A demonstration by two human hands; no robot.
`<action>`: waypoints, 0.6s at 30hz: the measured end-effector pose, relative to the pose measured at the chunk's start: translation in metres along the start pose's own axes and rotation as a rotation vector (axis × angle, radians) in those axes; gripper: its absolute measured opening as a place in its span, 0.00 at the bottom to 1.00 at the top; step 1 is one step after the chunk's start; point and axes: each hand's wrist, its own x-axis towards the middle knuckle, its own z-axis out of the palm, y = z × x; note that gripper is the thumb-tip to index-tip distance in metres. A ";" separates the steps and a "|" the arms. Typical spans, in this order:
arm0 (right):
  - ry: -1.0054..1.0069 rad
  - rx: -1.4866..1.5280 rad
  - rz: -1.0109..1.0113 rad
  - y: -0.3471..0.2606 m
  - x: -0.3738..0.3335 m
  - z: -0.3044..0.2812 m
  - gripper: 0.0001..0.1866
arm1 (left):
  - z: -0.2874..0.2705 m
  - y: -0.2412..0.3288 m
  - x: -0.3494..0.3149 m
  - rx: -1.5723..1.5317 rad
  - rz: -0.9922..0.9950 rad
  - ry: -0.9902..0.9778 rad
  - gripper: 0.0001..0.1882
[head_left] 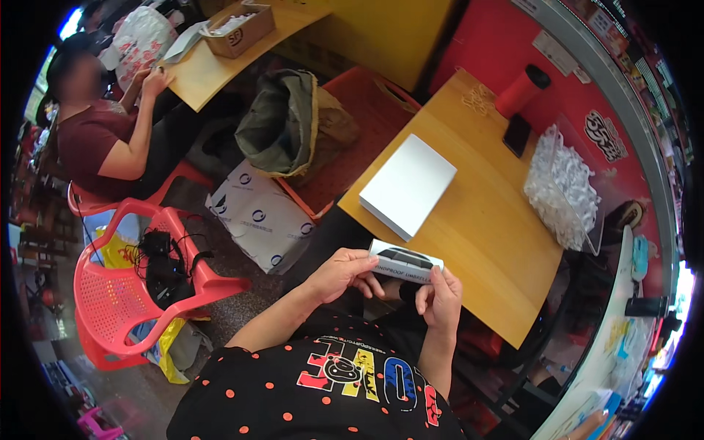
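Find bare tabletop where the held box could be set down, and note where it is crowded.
Bare tabletop stretches between the white block and the heap of white pieces, down to the near corner. The far end is crowded: pale loops, red tumbler, black phone.

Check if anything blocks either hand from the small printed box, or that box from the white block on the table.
Nothing visible does. The left hand and right hand hold the small printed box directly, one at each end, and no object shows between it and the white block.
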 end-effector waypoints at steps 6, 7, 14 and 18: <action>-0.081 -0.126 0.043 0.005 -0.001 0.011 0.19 | -0.044 0.022 -0.048 0.215 0.117 0.207 0.14; -0.046 -0.151 -0.003 0.000 -0.001 0.018 0.19 | -0.058 0.030 -0.056 0.208 0.199 0.322 0.14; 0.054 -0.166 -0.140 -0.008 0.009 -0.001 0.17 | -0.198 0.097 -0.020 0.677 0.665 1.047 0.14; 0.085 -0.248 -0.157 -0.011 0.007 0.011 0.14 | -0.278 0.116 0.059 0.404 0.483 0.881 0.22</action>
